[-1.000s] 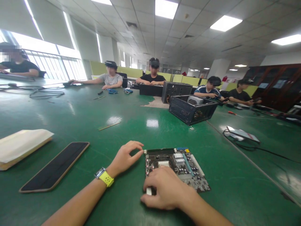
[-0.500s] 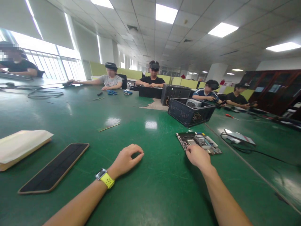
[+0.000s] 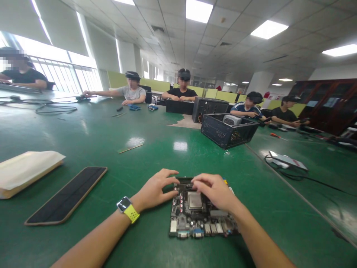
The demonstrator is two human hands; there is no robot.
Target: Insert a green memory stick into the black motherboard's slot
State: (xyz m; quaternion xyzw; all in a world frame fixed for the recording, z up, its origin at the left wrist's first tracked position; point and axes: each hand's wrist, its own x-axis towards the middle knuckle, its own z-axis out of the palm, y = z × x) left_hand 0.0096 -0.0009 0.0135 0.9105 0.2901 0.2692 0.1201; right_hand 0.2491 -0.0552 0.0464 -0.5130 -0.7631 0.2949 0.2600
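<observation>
A computer motherboard (image 3: 182, 219) lies on the green table in front of me, its row of ports facing my body. A square metal-topped processor (image 3: 194, 200) sits in its socket. My left hand (image 3: 160, 190), with a yellow-strapped watch on the wrist, is at the board's left edge. Its fingers are apart, the tips at or just touching the rim. My right hand (image 3: 216, 191) reaches over the board's right half, fingers curled and closed on it just beyond the processor. That hand covers part of the board, and what lies under its fingertips is hidden.
On the left lie a dark flat panel (image 3: 67, 195) and a pale paper packet (image 3: 30, 169). A thin strip (image 3: 130, 148) lies ahead. Beyond stands an open computer case (image 3: 228, 130); a cabled device (image 3: 288, 162) lies right. Several people sit around the table.
The motherboard has come from the right to the middle, close to me, and has turned. My right hand moved left and nearer with it. My left hand's fingers have spread at its edge.
</observation>
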